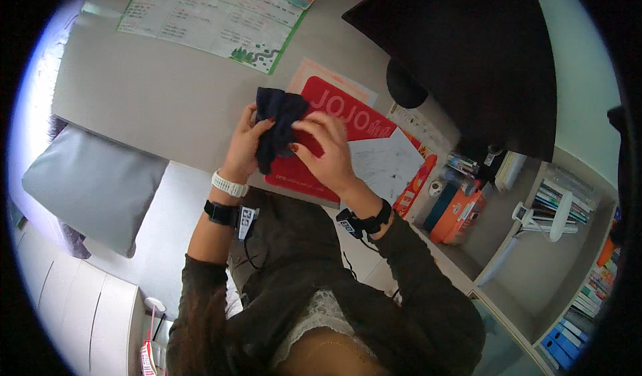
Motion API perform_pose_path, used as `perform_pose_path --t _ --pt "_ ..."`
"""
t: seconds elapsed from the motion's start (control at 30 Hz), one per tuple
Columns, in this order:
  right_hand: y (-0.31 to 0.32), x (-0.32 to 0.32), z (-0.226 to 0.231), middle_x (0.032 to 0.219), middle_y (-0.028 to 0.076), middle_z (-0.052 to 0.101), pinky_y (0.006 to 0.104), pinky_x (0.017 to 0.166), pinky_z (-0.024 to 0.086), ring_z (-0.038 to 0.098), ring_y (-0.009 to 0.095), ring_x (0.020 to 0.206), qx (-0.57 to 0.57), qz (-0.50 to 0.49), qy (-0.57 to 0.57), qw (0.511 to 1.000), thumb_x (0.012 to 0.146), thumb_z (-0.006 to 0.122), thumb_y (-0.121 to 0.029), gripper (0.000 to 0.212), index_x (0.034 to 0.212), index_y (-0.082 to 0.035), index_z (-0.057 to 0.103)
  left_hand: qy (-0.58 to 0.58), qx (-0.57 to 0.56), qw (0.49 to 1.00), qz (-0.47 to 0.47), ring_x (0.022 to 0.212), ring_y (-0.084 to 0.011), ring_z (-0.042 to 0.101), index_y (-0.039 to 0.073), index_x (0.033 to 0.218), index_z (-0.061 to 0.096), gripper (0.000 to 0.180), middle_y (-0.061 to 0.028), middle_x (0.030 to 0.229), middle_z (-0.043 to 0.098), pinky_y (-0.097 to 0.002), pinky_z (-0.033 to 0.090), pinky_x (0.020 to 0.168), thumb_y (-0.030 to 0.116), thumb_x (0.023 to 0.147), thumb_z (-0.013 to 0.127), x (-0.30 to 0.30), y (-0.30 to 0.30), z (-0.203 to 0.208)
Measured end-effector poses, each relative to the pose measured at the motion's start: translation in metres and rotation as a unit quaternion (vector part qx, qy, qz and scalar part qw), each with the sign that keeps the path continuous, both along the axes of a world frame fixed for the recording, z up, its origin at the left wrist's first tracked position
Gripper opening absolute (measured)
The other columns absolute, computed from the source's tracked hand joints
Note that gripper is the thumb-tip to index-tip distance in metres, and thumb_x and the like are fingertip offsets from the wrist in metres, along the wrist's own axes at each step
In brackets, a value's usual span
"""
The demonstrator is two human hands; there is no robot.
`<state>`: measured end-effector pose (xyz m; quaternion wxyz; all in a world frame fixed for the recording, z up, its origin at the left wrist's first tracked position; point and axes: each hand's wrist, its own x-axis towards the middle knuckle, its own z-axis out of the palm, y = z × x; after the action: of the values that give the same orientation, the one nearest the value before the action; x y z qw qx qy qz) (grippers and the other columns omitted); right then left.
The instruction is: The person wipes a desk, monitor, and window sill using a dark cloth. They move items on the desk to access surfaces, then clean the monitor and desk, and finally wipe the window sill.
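Note:
A crumpled dark navy cloth point(279, 125) is held up over the desk, bunched into folds; its exact kind cannot be made out. My left hand point(246, 142) grips its left side, thumb lying across the front. From the right, my right hand point(329, 154) has thumb and curled fingertips at the cloth's edge. Beneath both hands lies a flat red folder or bag point(301, 172) with pale lettering. A white sheet with faint grey marks point(384, 165) covers part of its right side.
A large printed sheet with a green border point(207, 21) lies at the desk's far side. The back of a black monitor point(461, 55) rises at the right. Beyond it are shelf compartments point(528, 255) with an orange case point(458, 215). A grey cushion point(97, 189) sits left of the desk.

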<state>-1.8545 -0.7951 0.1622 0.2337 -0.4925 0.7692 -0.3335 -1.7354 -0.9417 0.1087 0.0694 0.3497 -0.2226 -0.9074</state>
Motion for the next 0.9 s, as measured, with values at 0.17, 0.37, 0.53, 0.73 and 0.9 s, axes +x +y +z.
perform_pose_path --t 0.17,0.37,0.53,0.73,0.9 --pt "0.024 -0.046 -0.001 0.129 0.019 0.059 0.0449 0.107 0.042 0.053 0.038 0.125 -0.058 -0.067 0.091 0.992 0.082 0.069 -0.003 0.048 0.129 -0.011 0.063 0.139 0.095 0.986 0.014 0.123 -0.0193 0.055 0.005 0.149 0.039 0.055 -0.0115 0.135 0.056 -0.0323 0.048 0.1 0.008 0.097 0.058 -0.045 0.038 0.024" --pt "0.056 -0.126 -0.046 0.14 0.019 0.054 0.0472 0.109 0.039 0.048 0.038 0.131 0.04 -0.163 0.293 0.941 0.092 0.061 -0.007 0.05 0.141 -0.015 0.054 0.021 -0.325 0.944 -0.052 0.122 -0.0155 0.054 0.002 0.138 0.052 0.037 -0.0057 0.132 0.059 -0.0311 0.042 0.104 0.008 0.101 0.048 -0.047 0.008 -0.013" --pt "0.049 -0.178 -0.11 0.151 0.021 0.041 0.0544 0.118 0.022 0.036 0.041 0.14 0.203 -0.077 0.438 0.872 0.099 0.054 -0.037 0.06 0.152 -0.016 0.037 -0.092 -0.324 0.941 0.016 0.113 -0.0176 0.059 0.002 0.121 0.062 0.025 -0.0072 0.119 0.066 -0.0321 0.044 0.101 0.009 0.101 0.048 0.012 -0.042 -0.045" --pt "-0.03 -0.241 -0.143 0.146 0.025 0.045 0.054 0.113 0.03 0.043 0.042 0.133 0.261 -0.268 0.323 0.869 0.098 0.051 -0.044 0.062 0.146 -0.005 0.042 -0.109 -0.327 0.935 0.081 0.105 -0.015 0.061 0.002 0.113 0.063 0.02 -0.0059 0.112 0.066 -0.0294 0.046 0.094 0.009 0.101 0.049 0.043 -0.068 -0.054" --pt "-0.098 -0.242 -0.151 0.149 0.023 0.042 0.0519 0.109 0.034 0.042 0.042 0.134 0.21 -0.308 0.328 0.868 0.096 0.054 -0.044 0.063 0.147 -0.009 0.043 -0.115 -0.304 0.942 0.079 0.101 -0.0166 0.063 0.001 0.113 0.063 0.021 -0.008 0.107 0.068 -0.0303 0.049 0.091 0.011 0.102 0.048 0.038 -0.062 -0.054"
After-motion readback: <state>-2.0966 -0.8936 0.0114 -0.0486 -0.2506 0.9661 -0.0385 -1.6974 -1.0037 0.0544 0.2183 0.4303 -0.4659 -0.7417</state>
